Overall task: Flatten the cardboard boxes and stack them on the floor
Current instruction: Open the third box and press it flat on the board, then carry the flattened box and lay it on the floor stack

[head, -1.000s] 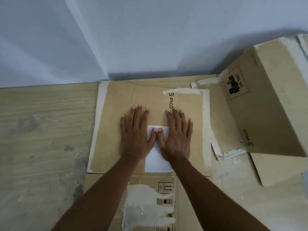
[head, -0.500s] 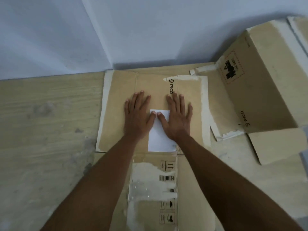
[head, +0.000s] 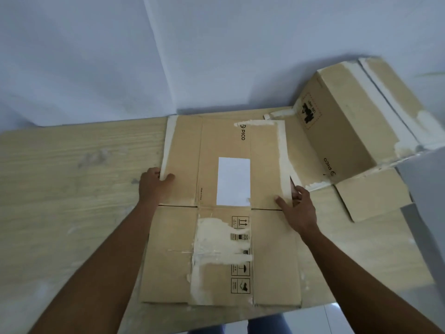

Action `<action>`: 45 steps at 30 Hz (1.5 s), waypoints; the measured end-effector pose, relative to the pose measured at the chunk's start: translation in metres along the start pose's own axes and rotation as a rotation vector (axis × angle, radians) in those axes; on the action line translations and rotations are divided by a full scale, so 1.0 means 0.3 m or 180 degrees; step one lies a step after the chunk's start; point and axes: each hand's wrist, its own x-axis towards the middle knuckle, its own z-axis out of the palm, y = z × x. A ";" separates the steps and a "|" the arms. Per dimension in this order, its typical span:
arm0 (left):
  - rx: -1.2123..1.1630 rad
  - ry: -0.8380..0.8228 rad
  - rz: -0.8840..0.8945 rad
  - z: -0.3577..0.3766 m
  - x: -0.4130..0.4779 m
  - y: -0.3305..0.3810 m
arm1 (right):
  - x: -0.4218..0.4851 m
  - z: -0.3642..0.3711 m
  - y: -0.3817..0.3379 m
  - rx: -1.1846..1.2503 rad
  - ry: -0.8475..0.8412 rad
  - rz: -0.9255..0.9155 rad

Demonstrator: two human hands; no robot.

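Flattened box [head: 224,208], long axis toward wall, hands gripping sides

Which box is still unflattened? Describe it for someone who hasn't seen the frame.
Start at the wall corner and look right along the wall. The unflattened box stands there, beyond the right hand. Unlike the flattened box held at both edges, it keeps its volume and has an open flap.

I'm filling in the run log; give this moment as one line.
stage: flattening | left hand: gripping left edge of flattened brown cardboard box | right hand: gripping its right edge | unflattened brown cardboard box: right, standing
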 end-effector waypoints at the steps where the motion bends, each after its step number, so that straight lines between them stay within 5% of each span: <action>1: -0.0186 -0.0084 -0.0123 0.000 0.002 0.010 | 0.005 -0.007 -0.010 0.0087 -0.0127 0.0049; 6: -0.1453 -0.0768 -0.0960 -0.073 0.068 -0.014 | 0.038 -0.044 -0.046 0.0562 -0.0797 0.0169; 10: -0.1429 -0.1243 -0.0668 -0.098 0.015 -0.016 | 0.023 -0.057 -0.057 0.0949 -0.1015 0.0357; 13: -0.1877 -0.1508 -0.0601 -0.080 -0.046 -0.026 | -0.006 -0.033 -0.045 0.0822 -0.1030 -0.0035; 23: -0.0715 -0.1313 0.0490 -0.157 -0.152 0.117 | -0.110 -0.122 -0.174 0.0082 -0.0680 -0.0624; 34: -0.2099 -0.1829 0.0855 -0.248 -0.515 0.593 | -0.207 -0.658 -0.314 0.0672 -0.0147 -0.1110; 45: -0.2218 -0.2107 0.1447 0.139 -1.153 0.936 | -0.346 -1.291 0.106 0.1009 0.0549 -0.1021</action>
